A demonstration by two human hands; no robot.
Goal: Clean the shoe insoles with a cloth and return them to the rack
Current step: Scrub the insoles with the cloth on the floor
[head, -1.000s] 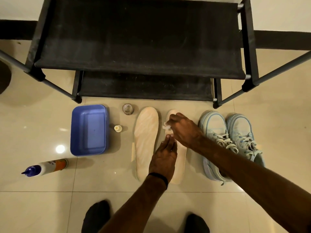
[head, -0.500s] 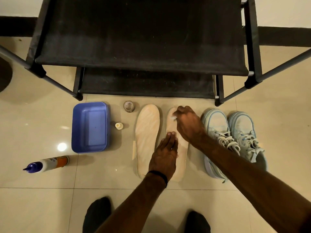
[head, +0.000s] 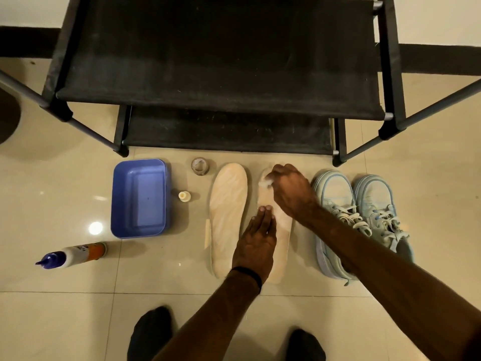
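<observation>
Clearly you were mid-way through the wiping step, with both insoles on the floor and none back on the rack (head: 218, 61), whose two black fabric shelves filled twelve o'clock.

Going down in size: the pale blue sneakers (head: 361, 220) stood at three o'clock, just beside the right insole (head: 282, 222), and the left insole (head: 227, 214) lay alongside it toward nine o'clock. Your left hand (head: 256, 243) lay flat on the right insole's middle and heel, fingers straight and pressed together, pinning it. Your right hand (head: 290, 190) sat at that insole's toe end, toward twelve o'clock, its grip curled round a small white cloth (head: 265, 181).

The blue tub (head: 139, 196) sat at nine o'clock, the capped bottle (head: 71, 256) lay on its side at eight o'clock, and a clear round lid (head: 200, 166) and a small cream cap (head: 184, 196) rested between tub and insoles.

I judge the next move called for drawing the cloth down toward the heel, which meant shifting the pinning hand out of its path, then treating the left insole.

The bottle's orange and white label carried print, but it was too small to read; I saw no brand on the sneakers.
</observation>
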